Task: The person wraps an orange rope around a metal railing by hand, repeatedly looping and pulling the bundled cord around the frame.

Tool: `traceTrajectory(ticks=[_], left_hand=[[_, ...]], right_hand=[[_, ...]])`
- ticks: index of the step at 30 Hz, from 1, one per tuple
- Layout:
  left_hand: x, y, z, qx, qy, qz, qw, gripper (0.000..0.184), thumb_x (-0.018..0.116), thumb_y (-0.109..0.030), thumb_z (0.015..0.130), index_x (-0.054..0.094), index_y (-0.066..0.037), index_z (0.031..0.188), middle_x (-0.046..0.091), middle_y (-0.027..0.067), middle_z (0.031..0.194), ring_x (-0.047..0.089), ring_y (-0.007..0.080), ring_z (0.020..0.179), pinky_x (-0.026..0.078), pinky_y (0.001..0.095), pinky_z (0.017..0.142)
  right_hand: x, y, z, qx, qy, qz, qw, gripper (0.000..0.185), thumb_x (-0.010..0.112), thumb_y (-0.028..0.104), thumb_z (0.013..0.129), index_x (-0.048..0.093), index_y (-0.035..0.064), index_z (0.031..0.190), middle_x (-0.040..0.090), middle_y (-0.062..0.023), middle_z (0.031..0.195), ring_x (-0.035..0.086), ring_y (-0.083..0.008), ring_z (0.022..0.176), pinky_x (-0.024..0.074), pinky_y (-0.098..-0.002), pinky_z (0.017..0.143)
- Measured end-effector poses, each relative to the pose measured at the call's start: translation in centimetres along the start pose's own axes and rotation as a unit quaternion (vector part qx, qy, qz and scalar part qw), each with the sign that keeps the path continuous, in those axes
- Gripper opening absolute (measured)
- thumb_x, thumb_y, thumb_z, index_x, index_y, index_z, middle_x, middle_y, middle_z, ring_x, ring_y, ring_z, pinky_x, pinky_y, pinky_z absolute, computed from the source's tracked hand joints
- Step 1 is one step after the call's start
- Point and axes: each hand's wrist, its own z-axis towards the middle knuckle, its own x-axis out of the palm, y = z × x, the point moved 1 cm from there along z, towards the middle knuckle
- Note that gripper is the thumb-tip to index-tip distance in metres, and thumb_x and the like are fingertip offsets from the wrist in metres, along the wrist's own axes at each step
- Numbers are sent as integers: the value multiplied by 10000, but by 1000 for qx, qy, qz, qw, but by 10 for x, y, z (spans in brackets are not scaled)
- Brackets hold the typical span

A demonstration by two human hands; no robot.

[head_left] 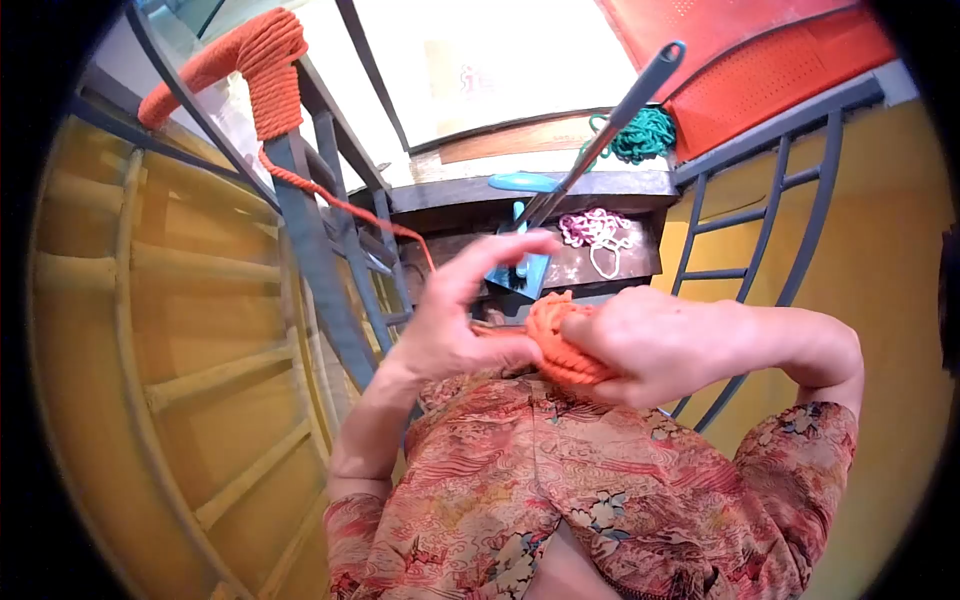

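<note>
your right hand (645, 345) clasped the orange yarn ball (562, 345) before your floral shirt (530, 440); your left hand (445, 325) curved beside it, thumb and fingers parted. it looked light, soft, squashable, probably best cupped round its middle.

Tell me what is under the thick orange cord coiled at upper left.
A blue-grey metal post emerges below the thick orange cord; whatever surface it wraps is covered and cannot be seen.
</note>
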Motion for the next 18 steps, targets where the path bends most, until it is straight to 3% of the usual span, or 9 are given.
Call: traceTrajectory(ticks=[3, 5, 6, 7, 9, 10, 11, 14, 18], left_hand=[[26, -7, 1, -85, 49, -242, 965, 931, 862, -272, 626, 357, -27, 1369, 537, 129, 1222, 502, 214, 1156, 365, 355, 1028], [28, 1, -1, -93, 68, -111, 987, 914, 857, -183, 630, 341, -20, 1366, 550, 118, 1178, 489, 195, 1168, 381, 339, 1018], [28, 8, -4, -82, 60, -30, 994, 842, 822, -107, 656, 349, -4, 1345, 563, 119, 1150, 522, 197, 1131, 409, 326, 992], [28, 12, -4, -83, 58, -32, 994, 842, 822, -107, 656, 349, -4, 1345, 563, 119, 1150, 522, 197, 1131, 409, 326, 992], [29, 24, -10, -318, 39, -319, 892, 763, 790, -102, 692, 366, 6, 1316, 579, 119, 1136, 570, 204, 1066, 446, 335, 938], [28, 44, -18, -242, 29, -179, 953, 564, 748, -122, 744, 468, 22, 1212, 612, 117, 1072, 605, 204, 1003, 470, 340, 878], [24, 46, -20, -244, 24, -182, 952, 564, 748, -122, 744, 468, 22, 1212, 612, 117, 1072, 605, 204, 1003, 470, 340, 878], [10, 34, -15, -230, 120, 26, 966, 202, 676, -138, 838, 635, -9, 989, 636, 50, 944, 592, 113, 878, 479, 274, 814], [9, 25, -21, -294, 93, -194, 931, 284, 714, -157, 803, 641, 6, 1025, 648, 71, 986, 601, 141, 929, 471, 286, 863]], right_hand=[[-2, 1, 23, 14, 45, 46, 998, 193, 614, 97, 708, 528, -36, 819, 590, -206, 686, 612, -379, 690, 488, -449, 645], [-5, -7, 32, -31, -21, 51, 998, 224, 640, 100, 693, 544, -35, 844, 593, -205, 709, 614, -373, 695, 487, -446, 637], [-8, -11, 35, -80, -31, 37, 996, 419, 722, 128, 680, 491, -23, 996, 601, -193, 753, 605, -399, 714, 486, -429, 618], [-7, -14, 39, -79, -28, 37, 996, 419, 722, 128, 680, 491, -23, 996, 601, -193, 753, 605, -399, 714, 486, -429, 618], [-1, -24, 48, -3, -54, 13, 998, 394, 717, 120, 688, 497, -18, 984, 601, -205, 754, 606, -408, 724, 484, -435, 621], [8, -38, 53, 9, -65, 7, 998, 394, 716, 93, 670, 500, -7, 984, 595, -193, 803, 604, -392, 750, 486, -423, 624], [13, -47, 58, 7, -59, 8, 998, 394, 716, 93, 670, 500, -7, 984, 595, -193, 803, 604, -392, 750, 486, -423, 624], [22, -68, 74, -102, -134, -69, 983, 294, 692, 139, 683, 491, 38, 873, 535, -152, 806, 574, -365, 779, 456, -429, 629], [21, -95, 102, -233, -251, -69, 937, 243, 705, 129, 673, 542, 88, 849, 597, -79, 851, 593, -295, 816, 457, -397, 698]])
